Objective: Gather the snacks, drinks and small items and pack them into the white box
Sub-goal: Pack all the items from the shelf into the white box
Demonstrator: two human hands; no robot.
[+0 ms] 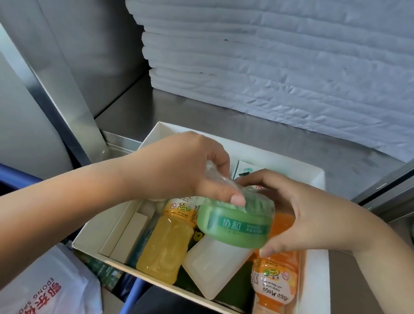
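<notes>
Two hands are holding one green jar above the white box; the jar is not yet set down. Left hand is pinching the clear film bunched over the lid, thumb pressing on the lid's edge. Right hand is cupping the jar's right side, fingers curled round it, thumb under the lower rim. Jar is hanging tilted over the middle of the box, label facing the camera.

Box is sitting on the steel tabletop and is looking crowded. Yellow bottle is lying left of centre and orange bottle at the right. A white pack is lying slanted between them. Small white cartons are standing along the left wall.

Step in hand, as I am judging it: placing the jar. Free floor is looking scarce. The likeliest seat is on top of the white pack, or in whatever gap the hands are hiding behind it. Next move is calling for a level lowering, then both hands letting go without nudging the bottles
</notes>
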